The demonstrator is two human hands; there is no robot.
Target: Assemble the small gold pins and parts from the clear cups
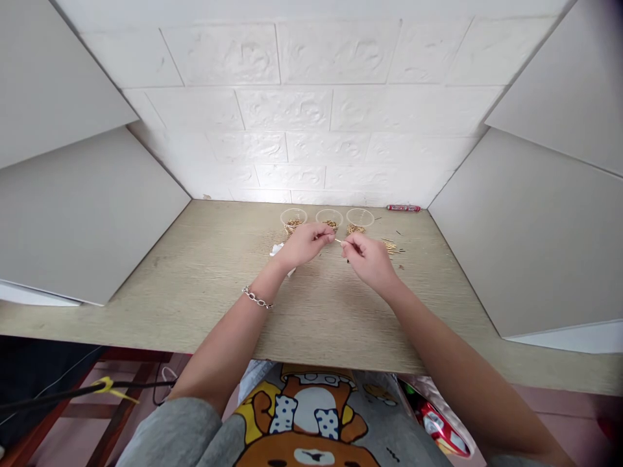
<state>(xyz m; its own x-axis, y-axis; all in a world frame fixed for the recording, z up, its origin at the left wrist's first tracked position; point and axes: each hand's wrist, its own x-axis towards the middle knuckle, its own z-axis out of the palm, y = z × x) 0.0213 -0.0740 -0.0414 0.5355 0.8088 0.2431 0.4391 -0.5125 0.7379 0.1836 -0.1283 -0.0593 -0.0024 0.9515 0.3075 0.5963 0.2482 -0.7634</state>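
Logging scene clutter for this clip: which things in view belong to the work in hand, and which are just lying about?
In use:
- left hand and right hand, pinching a thin gold pin between them
- three clear cups holding gold bits
- loose gold bits on the wooden table

Lying about:
- red pen-like item by the wall
- white scrap under the left hand

The tiny thing [338, 241] pinched between the left hand [305, 243] and the right hand [368, 256] is too small to tell what it is. The left hand hides most of a white scrap [276, 249]. The gold bits in the three cups [329, 219] are too small to make out.
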